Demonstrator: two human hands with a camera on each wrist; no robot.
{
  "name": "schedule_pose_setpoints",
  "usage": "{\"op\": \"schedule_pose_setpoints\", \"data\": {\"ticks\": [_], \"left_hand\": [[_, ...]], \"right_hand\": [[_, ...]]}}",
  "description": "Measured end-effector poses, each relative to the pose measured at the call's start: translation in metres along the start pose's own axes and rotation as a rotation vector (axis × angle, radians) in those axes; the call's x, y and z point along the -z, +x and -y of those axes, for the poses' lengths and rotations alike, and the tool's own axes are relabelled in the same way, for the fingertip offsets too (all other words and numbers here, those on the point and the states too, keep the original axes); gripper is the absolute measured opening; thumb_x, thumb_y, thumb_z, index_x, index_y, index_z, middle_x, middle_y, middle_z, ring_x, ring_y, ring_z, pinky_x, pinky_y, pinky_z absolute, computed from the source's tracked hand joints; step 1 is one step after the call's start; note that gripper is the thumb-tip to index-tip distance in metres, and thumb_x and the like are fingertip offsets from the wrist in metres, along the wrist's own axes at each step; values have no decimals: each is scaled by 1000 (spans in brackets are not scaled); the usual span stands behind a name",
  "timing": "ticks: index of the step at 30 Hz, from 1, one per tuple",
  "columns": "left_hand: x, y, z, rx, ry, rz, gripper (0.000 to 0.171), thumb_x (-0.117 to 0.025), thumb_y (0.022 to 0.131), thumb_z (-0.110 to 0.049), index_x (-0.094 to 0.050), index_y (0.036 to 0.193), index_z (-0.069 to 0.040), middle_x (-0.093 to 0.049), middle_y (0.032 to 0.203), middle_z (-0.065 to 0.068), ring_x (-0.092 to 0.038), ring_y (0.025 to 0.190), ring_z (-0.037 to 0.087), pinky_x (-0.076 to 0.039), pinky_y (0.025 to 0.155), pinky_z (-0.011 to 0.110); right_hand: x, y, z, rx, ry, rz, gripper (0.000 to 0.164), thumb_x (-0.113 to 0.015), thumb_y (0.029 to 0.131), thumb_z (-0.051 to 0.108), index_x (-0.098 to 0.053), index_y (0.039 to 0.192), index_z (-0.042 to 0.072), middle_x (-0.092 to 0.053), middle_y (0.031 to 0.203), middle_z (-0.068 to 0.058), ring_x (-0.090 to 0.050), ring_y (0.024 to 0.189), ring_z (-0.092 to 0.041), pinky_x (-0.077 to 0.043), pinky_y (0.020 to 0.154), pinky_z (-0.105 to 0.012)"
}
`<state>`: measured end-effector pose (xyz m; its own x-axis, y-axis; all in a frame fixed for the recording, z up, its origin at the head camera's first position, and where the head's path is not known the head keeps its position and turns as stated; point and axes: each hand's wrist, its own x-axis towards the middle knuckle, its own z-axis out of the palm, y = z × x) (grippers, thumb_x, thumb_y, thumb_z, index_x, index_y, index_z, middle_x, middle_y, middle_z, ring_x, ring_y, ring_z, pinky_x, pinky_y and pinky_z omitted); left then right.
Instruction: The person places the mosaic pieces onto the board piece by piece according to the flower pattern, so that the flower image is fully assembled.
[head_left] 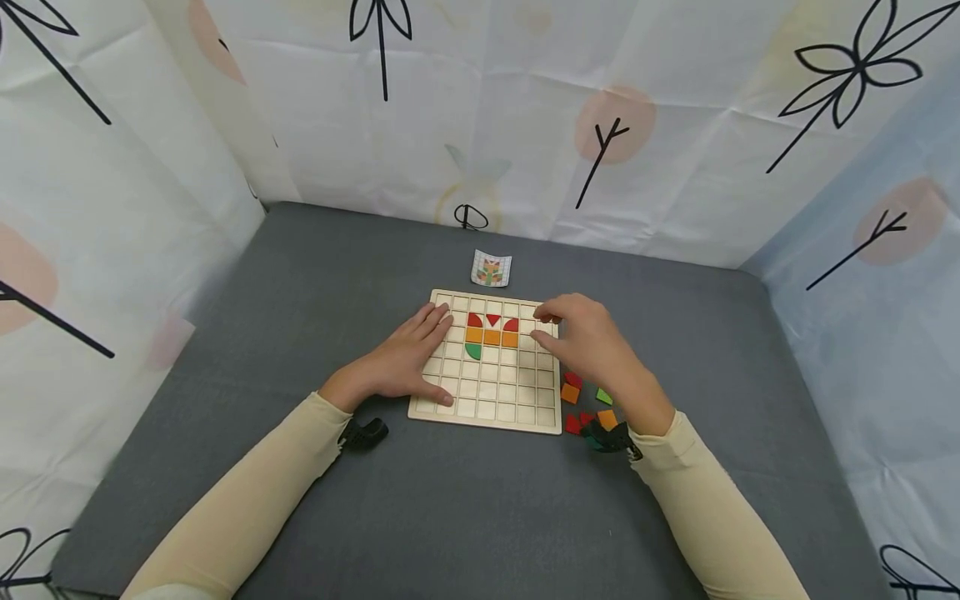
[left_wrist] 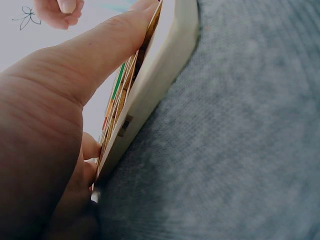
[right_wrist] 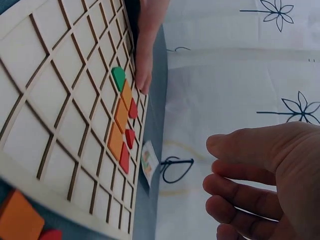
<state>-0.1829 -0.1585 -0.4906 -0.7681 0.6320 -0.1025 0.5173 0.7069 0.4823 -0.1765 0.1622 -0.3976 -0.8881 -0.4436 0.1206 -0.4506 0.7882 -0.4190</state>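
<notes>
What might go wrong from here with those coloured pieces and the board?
The left hand rests on the left edge of the board; a sideways push might slide it. That hand is also close to a red piece, which a slip could nudge. In the head view, the black wrist strap by the right hand overlaps loose pieces, so lowering that arm might scatter them.

The head view looks forward and down from above and behind the fingers, far enough back to take in the whole board point(head_left: 506, 392). The left wrist view, close behind the left fingers point(head_left: 422, 317), skims the surface point(head_left: 487, 508) along the board's edge. The right wrist view, turned sideways, looks past the right fingers point(head_left: 558, 307) over the board; it and the head view share the card point(head_left: 491, 269) beyond the fingers.
</notes>
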Motion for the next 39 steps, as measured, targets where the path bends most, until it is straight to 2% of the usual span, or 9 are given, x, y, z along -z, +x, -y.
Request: {"op": "schedule_pose_setpoints", "data": {"ticks": [8, 17, 23, 32, 39], "left_hand": [[0, -1, 2, 4, 3, 2, 136, -84, 84, -70, -10, 173, 1, 1, 181, 17, 8, 165, 37, -8, 130, 57], [-2, -1, 2, -9, -15, 4, 136, -85, 83, -69, -11, 173, 1, 1, 181, 17, 8, 165, 38, -8, 130, 58], [-1, -1, 0, -3, -15, -6, 135, -85, 84, -68, -12, 173, 0, 1, 181, 16, 8, 165, 37, -9, 130, 59], [0, -2, 1, -10, -29, -3, 135, -86, 84, -67, -12, 173, 2, 1, 181, 18, 8, 165, 39, -8, 129, 60], [-6, 1, 8, -16, -58, -4, 140, -81, 81, -78, -8, 174, -3, 5, 182, 13, 14, 165, 33, -4, 130, 58]], "right_hand": [[10, -21, -11, -40, -23, -26, 22, -85, 97, 13, -80, 117, 5, -73, 109, -12, -63, 102, -32, -53, 89, -51], [15, -46, -20, -78, -21, -34, 24, -84, 97, 11, -80, 119, 4, -74, 113, -14, -64, 103, -36, -53, 88, -54], [19, -60, -26, -66, -28, -58, 24, -86, 94, 8, -80, 117, 3, -75, 110, -14, -65, 99, -34, -53, 84, -52], [13, -76, -31, -50, -11, -38, 23, -85, 96, 11, -80, 118, 4, -75, 113, -11, -67, 102, -35, -55, 85, -55], [4, -83, -31, -71, -15, -33, 24, -87, 94, 9, -81, 117, 4, -74, 111, -10, -67, 101, -33, -56, 83, -53]]}}
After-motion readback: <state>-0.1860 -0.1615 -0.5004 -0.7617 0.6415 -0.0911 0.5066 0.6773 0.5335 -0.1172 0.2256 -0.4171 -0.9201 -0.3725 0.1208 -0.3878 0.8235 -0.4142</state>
